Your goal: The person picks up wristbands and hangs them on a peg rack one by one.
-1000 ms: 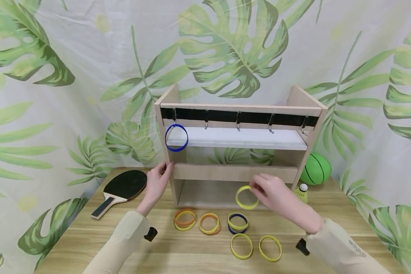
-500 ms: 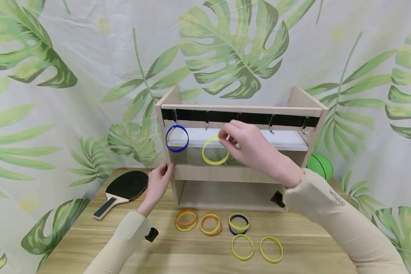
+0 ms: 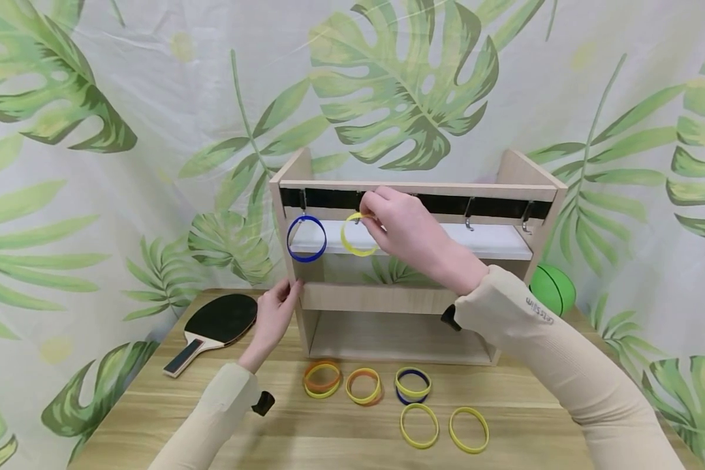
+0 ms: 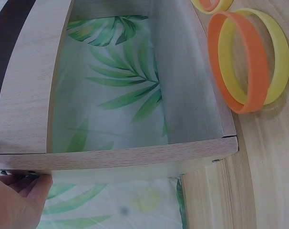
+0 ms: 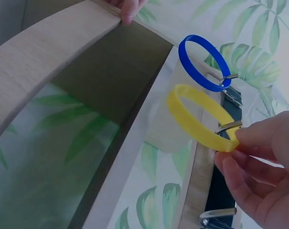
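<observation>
My right hand [image 3: 411, 225] pinches a yellow silicone wristband [image 5: 190, 123] between thumb and fingers. In the right wrist view, the tip of a metal hook [image 5: 229, 127] overlaps the band, right beside the fingertips. A blue wristband [image 3: 307, 259] hangs from the leftmost hook of the wooden shelf [image 3: 399, 299]. At the shelf's left side, my left hand [image 3: 275, 313] grips the edge of the side panel [image 4: 135, 160], its thumb and fingers partly hidden behind the wood.
On the table [image 3: 329, 437] before the shelf lie several wristbands: orange-and-yellow pairs [image 3: 322, 395], a yellow-and-blue pair [image 3: 413, 394] and two single yellow bands [image 3: 469, 449]. A table tennis paddle [image 3: 223, 320] lies left, a green ball [image 3: 552, 290] sits right. More hooks [image 3: 469, 215] line the black strip.
My right hand has carried the yellow wristband up and left from low in front of the shelf to the second hook from the left. The left hand keeps its place on the side panel.
</observation>
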Available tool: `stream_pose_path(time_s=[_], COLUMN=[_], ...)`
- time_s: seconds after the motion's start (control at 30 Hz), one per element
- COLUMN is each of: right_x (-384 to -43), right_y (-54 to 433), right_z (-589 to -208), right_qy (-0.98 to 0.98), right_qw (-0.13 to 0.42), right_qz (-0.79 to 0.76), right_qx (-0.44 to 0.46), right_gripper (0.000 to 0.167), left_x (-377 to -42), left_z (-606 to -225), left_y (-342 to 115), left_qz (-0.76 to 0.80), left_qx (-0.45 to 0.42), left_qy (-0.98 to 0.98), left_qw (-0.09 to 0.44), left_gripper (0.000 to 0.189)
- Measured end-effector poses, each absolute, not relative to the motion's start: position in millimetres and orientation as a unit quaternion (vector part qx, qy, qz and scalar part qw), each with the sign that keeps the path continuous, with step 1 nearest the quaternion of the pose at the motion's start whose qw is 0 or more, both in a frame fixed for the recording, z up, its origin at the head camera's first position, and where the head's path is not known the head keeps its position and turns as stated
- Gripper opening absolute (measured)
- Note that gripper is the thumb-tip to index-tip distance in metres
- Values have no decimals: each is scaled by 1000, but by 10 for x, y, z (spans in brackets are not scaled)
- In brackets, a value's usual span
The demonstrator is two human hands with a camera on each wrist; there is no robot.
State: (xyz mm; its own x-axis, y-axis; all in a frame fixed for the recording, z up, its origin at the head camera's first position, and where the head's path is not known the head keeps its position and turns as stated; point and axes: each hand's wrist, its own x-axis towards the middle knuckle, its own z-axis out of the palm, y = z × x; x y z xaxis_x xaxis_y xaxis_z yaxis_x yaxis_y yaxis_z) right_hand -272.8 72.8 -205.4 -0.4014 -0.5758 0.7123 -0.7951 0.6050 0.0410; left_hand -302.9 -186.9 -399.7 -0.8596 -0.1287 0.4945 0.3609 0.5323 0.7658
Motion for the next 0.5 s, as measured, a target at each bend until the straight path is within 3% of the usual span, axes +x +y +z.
stream_pose_path(time_s=[0.3, 0.5], right_x=[-2733, -2499], right_y=[744, 900], right_z=[-2083, -2166], right_qy=[-832, -819], right_qw=[349, 363], right_qz=[132, 149], right_qx=[410, 419], right_gripper=[5, 3], left_x=[-3056, -3060], left_z=[-3991, -4011], left_y=[-1873, -1873], left_qz=[-483, -482], left_qx=[-69, -67], left_qy=[-836, -838], left_qw=[253, 247], left_gripper=[37, 38])
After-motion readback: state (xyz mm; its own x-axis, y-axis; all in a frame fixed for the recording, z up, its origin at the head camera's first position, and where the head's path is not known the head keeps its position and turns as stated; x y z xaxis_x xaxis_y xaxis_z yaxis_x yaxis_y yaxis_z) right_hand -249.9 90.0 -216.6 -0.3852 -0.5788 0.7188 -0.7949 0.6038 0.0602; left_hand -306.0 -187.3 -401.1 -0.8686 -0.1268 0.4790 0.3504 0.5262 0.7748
